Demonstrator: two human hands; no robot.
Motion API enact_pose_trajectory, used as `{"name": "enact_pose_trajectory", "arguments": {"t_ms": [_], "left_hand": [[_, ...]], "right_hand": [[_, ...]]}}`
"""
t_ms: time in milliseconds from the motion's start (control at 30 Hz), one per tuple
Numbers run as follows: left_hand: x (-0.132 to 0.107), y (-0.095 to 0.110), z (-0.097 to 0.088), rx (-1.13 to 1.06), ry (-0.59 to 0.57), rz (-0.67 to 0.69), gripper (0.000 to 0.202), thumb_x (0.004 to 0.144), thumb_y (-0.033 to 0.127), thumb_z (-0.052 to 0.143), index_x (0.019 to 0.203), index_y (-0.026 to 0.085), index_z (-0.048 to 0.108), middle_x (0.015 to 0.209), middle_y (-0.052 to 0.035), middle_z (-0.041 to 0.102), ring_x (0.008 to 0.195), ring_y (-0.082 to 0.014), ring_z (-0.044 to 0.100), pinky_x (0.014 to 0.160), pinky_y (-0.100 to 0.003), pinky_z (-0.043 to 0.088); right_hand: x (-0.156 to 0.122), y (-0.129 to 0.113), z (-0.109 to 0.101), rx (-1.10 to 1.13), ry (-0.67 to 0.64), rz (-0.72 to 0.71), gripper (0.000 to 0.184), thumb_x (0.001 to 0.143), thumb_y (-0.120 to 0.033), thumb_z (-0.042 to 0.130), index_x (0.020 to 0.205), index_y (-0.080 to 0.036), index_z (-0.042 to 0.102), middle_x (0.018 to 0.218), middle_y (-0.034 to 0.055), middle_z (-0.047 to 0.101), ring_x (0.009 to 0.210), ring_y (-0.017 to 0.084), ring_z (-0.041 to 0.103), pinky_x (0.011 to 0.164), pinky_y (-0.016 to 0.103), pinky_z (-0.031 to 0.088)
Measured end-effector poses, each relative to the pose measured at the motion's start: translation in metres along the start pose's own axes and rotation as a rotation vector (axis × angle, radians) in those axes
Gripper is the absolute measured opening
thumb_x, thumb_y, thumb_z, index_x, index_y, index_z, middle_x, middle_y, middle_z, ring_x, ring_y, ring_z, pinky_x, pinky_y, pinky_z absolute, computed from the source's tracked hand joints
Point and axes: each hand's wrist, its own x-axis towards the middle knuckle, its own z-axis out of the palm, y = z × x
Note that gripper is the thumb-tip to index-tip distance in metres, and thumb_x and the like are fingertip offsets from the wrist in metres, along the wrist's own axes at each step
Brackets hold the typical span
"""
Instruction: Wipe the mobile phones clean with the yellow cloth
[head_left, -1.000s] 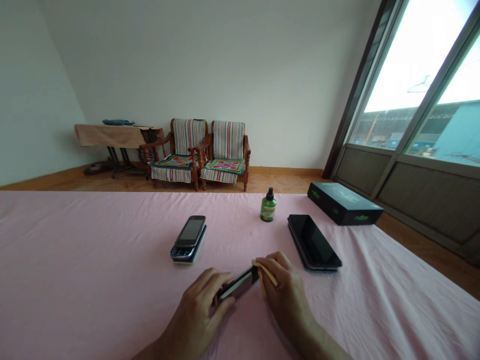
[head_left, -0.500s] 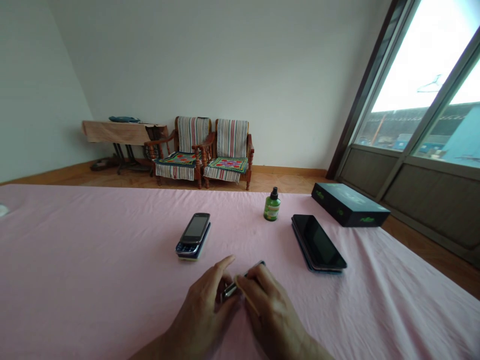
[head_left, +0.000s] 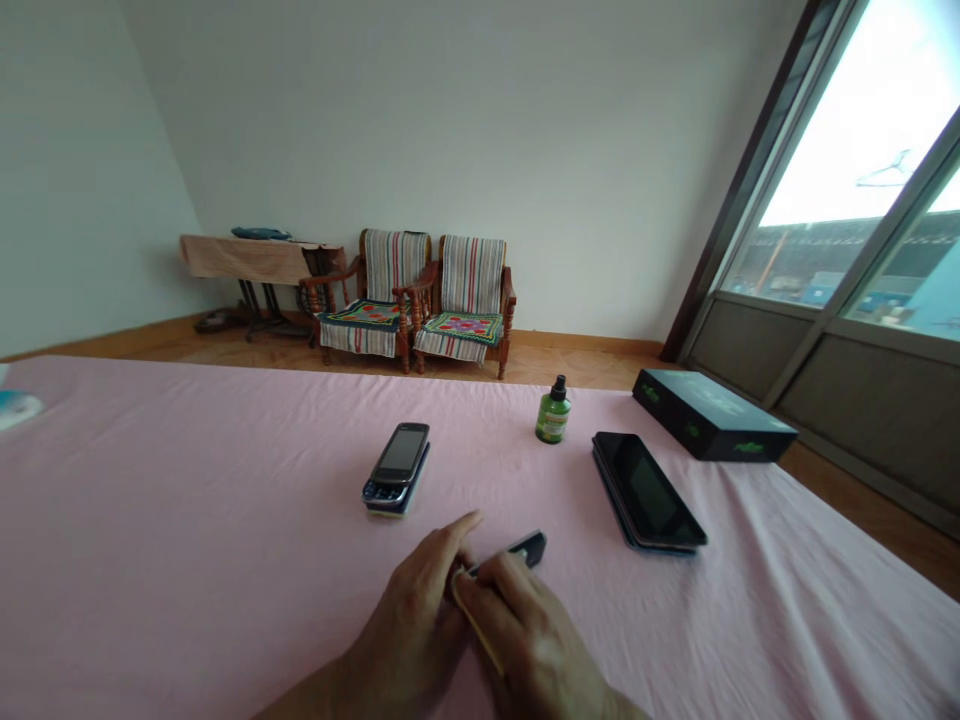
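Both my hands meet low in the middle, over the pink cloth. My left hand (head_left: 420, 602) curls around the near end of a small, flat, dark device (head_left: 532, 548) with a pale edge, possibly a phone; much of it is hidden. Its thumb side points up and forward. Pinched in the fingers of my right hand (head_left: 529, 630) is a thin tan strip (head_left: 487, 642), its tip against the device near my left fingers. Beyond my left hand, a slider phone (head_left: 403, 452) lies on a dark blue item with a pale lower edge (head_left: 391, 508).
On the pink cloth (head_left: 187, 520) stand a green bottle (head_left: 553, 415) with a black top and a black box (head_left: 712, 410) at the far right. A black tablet (head_left: 649, 490) lies on another flat item. Two wooden armchairs (head_left: 469, 280) are against the wall.
The dark device has turned, showing more of its far end beyond my right hand. My right hand has shifted slightly left relative to my left hand. The view has swung a little left.
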Motion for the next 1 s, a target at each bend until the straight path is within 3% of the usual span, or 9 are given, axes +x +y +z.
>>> {"name": "enact_pose_trajectory", "arguments": {"t_ms": [167,333,433,600,733,867,1000], "left_hand": [[0.010,-0.005,-0.008,0.005,0.006,-0.070,0.059,0.082,0.005,0.056,0.133,0.029,0.043,0.098,0.0002,0.062,0.089,-0.0171,0.061,0.085,-0.030,0.049],[0.014,-0.010,-0.009,-0.032,0.006,-0.140,0.060,0.074,0.001,0.058,0.128,0.026,0.049,0.092,0.0006,0.063,0.086,-0.0172,0.060,0.085,-0.031,0.048],[0.014,-0.008,-0.007,-0.070,0.008,-0.154,0.062,0.075,0.003,0.058,0.131,0.025,0.047,0.092,-0.0004,0.063,0.086,-0.0172,0.060,0.086,-0.031,0.048],[0.012,-0.009,-0.007,-0.183,0.001,-0.123,0.065,0.083,0.010,0.055,0.143,0.024,0.034,0.099,-0.0035,0.064,0.091,-0.0187,0.062,0.089,-0.034,0.049],[0.011,-0.013,-0.009,-0.232,-0.027,-0.073,0.070,0.084,0.014,0.053,0.148,0.020,0.026,0.106,-0.0073,0.065,0.099,-0.0231,0.063,0.091,-0.038,0.050],[0.012,-0.012,-0.008,-0.213,-0.011,-0.108,0.068,0.083,0.013,0.056,0.146,0.023,0.032,0.101,-0.0044,0.065,0.093,-0.0202,0.063,0.090,-0.034,0.050],[0.014,-0.009,-0.005,-0.151,0.013,-0.134,0.073,0.077,0.005,0.057,0.144,0.027,0.035,0.092,0.0005,0.062,0.084,-0.0161,0.060,0.087,-0.030,0.049]], "right_hand": [[0.006,0.022,-0.018,-0.114,-0.099,0.110,0.022,0.091,-0.004,0.045,0.095,-0.015,0.064,0.084,0.0091,0.058,0.071,0.021,0.057,0.060,0.033,0.054],[-0.012,0.047,-0.026,-0.203,0.022,0.065,0.030,0.094,-0.006,0.039,0.117,-0.011,0.058,0.088,0.0115,0.057,0.074,0.021,0.059,0.062,0.033,0.057],[-0.011,0.044,-0.021,-0.209,0.052,0.036,0.028,0.095,-0.008,0.039,0.116,-0.010,0.058,0.087,0.0119,0.058,0.072,0.020,0.059,0.061,0.032,0.056],[0.018,0.018,0.001,-0.157,-0.025,-0.107,0.026,0.097,-0.009,0.036,0.106,-0.009,0.061,0.082,0.0121,0.062,0.070,0.022,0.059,0.058,0.033,0.056],[0.032,0.007,0.012,-0.141,-0.034,-0.168,0.031,0.099,-0.012,0.032,0.096,-0.010,0.063,0.087,0.0146,0.066,0.076,0.025,0.063,0.064,0.035,0.058],[0.024,0.017,0.001,-0.124,-0.061,-0.153,0.031,0.100,-0.014,0.031,0.110,-0.009,0.060,0.088,0.0141,0.065,0.074,0.023,0.063,0.062,0.034,0.058],[-0.001,0.038,-0.017,-0.136,-0.005,-0.093,0.029,0.097,-0.010,0.040,0.122,-0.011,0.055,0.088,0.0124,0.061,0.073,0.021,0.062,0.063,0.031,0.059]]}}
